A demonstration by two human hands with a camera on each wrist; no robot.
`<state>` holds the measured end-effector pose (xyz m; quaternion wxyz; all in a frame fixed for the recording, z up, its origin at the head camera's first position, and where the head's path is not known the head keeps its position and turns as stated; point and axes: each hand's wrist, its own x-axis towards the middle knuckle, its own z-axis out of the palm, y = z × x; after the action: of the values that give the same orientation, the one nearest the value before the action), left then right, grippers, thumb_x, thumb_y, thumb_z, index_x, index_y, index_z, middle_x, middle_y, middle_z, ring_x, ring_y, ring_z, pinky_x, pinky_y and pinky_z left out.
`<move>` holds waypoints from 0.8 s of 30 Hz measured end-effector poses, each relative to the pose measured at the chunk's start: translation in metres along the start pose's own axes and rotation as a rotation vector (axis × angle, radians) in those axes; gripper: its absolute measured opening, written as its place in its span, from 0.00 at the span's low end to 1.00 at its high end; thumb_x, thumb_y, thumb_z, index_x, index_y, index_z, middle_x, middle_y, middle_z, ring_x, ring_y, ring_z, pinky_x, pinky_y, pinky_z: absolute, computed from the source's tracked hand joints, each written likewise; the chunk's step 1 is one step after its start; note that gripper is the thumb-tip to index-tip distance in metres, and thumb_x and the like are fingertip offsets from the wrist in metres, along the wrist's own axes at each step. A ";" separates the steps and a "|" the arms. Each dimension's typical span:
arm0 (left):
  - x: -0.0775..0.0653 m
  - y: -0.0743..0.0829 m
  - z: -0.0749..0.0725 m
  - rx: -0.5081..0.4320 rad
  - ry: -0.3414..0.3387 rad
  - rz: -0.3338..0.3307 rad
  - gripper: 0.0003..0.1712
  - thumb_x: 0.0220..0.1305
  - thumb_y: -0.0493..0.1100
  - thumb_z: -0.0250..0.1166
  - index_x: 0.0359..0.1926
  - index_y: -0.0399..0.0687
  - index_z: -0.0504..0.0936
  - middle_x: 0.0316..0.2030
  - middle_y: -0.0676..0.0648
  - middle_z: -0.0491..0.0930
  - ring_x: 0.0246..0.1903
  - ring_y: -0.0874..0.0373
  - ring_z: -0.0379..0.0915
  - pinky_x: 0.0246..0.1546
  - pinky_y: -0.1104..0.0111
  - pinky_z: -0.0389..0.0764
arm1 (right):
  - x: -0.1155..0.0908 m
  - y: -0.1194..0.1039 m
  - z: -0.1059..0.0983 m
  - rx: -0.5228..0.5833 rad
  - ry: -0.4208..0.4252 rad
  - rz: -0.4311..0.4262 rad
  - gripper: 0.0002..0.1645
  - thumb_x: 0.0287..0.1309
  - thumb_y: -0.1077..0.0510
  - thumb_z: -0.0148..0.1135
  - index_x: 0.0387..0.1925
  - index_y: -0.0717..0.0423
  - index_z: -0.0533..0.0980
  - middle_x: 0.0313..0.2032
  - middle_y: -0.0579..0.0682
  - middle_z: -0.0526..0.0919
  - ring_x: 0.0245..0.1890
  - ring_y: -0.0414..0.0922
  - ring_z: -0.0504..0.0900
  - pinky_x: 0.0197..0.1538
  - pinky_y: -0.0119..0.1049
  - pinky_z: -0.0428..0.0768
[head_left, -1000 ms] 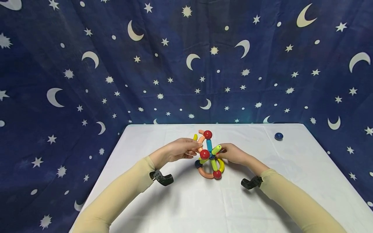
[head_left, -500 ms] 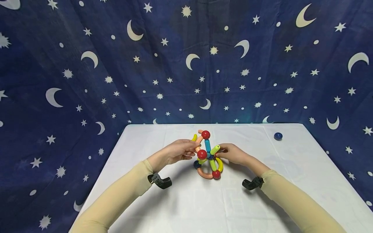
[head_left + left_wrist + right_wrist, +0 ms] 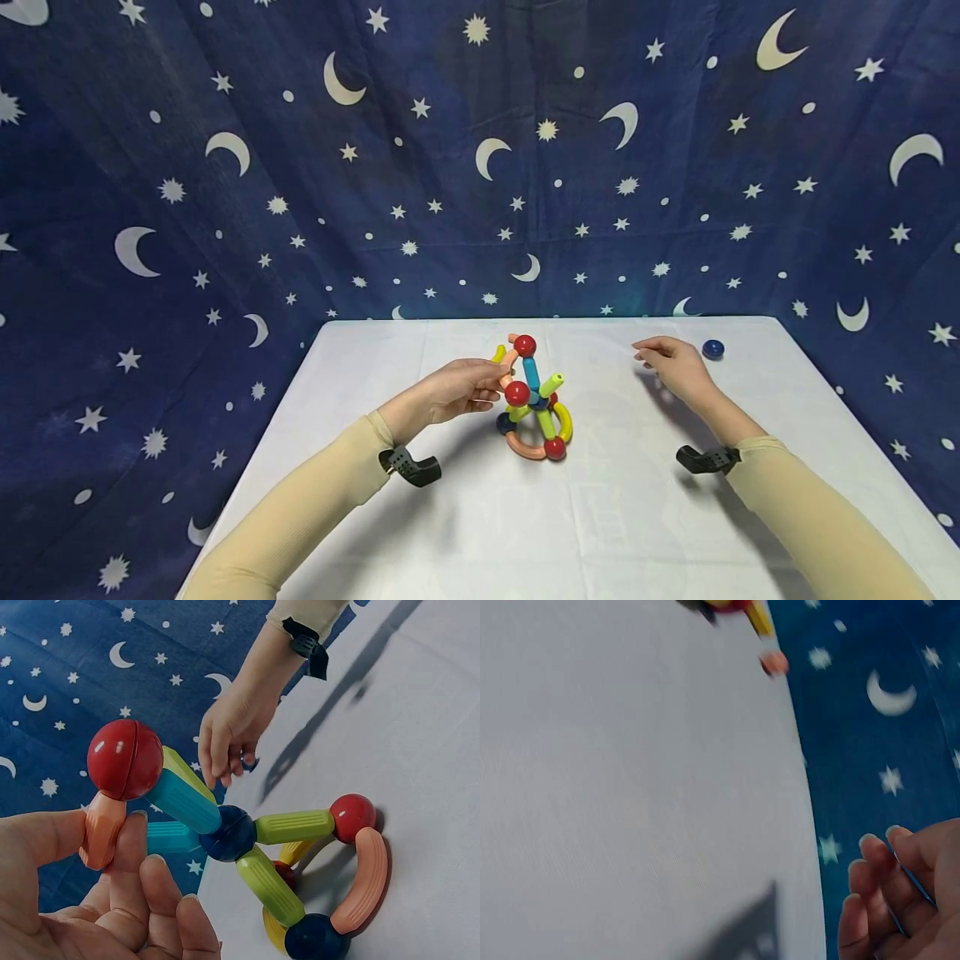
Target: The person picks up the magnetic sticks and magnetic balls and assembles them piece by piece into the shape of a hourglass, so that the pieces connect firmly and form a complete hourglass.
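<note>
A structure of magnetic balls and sticks stands on the white table, with a dark blue hub ball [image 3: 227, 833] joining turquoise and lime sticks. My left hand [image 3: 467, 388] pinches a curved salmon stick [image 3: 103, 829] between thumb and fingers, just below a red ball [image 3: 125, 760]. At its base, another curved salmon stick [image 3: 527, 447] links a red ball [image 3: 555, 448] and a dark blue ball [image 3: 506, 423]. Away to the right, my right hand [image 3: 678, 368] hovers over the table with loosely bent fingers, nothing between them. Beside it lies a loose dark blue ball [image 3: 713, 349].
The white-covered table [image 3: 600, 517] ends at a back edge against a dark blue curtain [image 3: 450, 100] printed with moons and stars. In the right wrist view, part of the structure, including a salmon piece [image 3: 775, 663], shows at the top.
My right hand has let go of the structure and moved right, towards the loose dark blue ball. My left hand keeps hold of the salmon stick, and the structure has shifted slightly left in view.
</note>
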<state>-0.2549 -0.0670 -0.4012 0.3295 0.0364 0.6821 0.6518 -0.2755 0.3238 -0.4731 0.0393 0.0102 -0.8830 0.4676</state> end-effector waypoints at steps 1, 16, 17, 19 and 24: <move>0.000 0.000 0.000 -0.003 -0.002 0.001 0.13 0.72 0.48 0.64 0.47 0.43 0.79 0.32 0.52 0.81 0.33 0.59 0.76 0.39 0.69 0.78 | 0.000 0.002 -0.006 -0.005 0.030 0.011 0.23 0.78 0.51 0.52 0.60 0.63 0.78 0.50 0.61 0.85 0.45 0.49 0.81 0.40 0.32 0.79; -0.001 -0.001 -0.002 -0.032 -0.015 0.001 0.13 0.74 0.48 0.63 0.49 0.43 0.78 0.32 0.52 0.80 0.32 0.60 0.75 0.40 0.68 0.78 | 0.002 0.041 -0.058 -0.032 0.347 0.364 0.27 0.77 0.53 0.44 0.66 0.64 0.74 0.59 0.63 0.78 0.52 0.50 0.79 0.41 0.31 0.77; -0.001 -0.001 -0.002 -0.040 -0.014 -0.001 0.14 0.74 0.48 0.62 0.50 0.43 0.78 0.31 0.52 0.80 0.32 0.60 0.75 0.40 0.68 0.78 | 0.003 0.043 -0.060 -0.034 0.361 0.388 0.27 0.76 0.54 0.44 0.67 0.64 0.73 0.61 0.64 0.77 0.56 0.53 0.77 0.45 0.36 0.78; -0.002 -0.002 -0.003 -0.047 -0.014 -0.002 0.14 0.74 0.48 0.62 0.51 0.42 0.77 0.31 0.53 0.80 0.32 0.60 0.75 0.40 0.68 0.79 | 0.003 0.047 -0.062 -0.039 0.383 0.436 0.29 0.75 0.54 0.43 0.69 0.64 0.70 0.65 0.65 0.73 0.62 0.59 0.73 0.54 0.45 0.76; -0.001 -0.003 -0.003 -0.043 -0.022 0.000 0.11 0.73 0.47 0.62 0.47 0.46 0.78 0.32 0.53 0.81 0.33 0.60 0.75 0.39 0.69 0.78 | 0.005 0.058 -0.062 -0.043 0.397 0.488 0.32 0.73 0.54 0.46 0.73 0.65 0.64 0.67 0.67 0.69 0.65 0.62 0.68 0.62 0.55 0.70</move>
<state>-0.2542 -0.0701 -0.4037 0.3377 0.0367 0.6642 0.6659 -0.2798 0.4078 -0.4863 0.0975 -0.2944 -0.8441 0.4373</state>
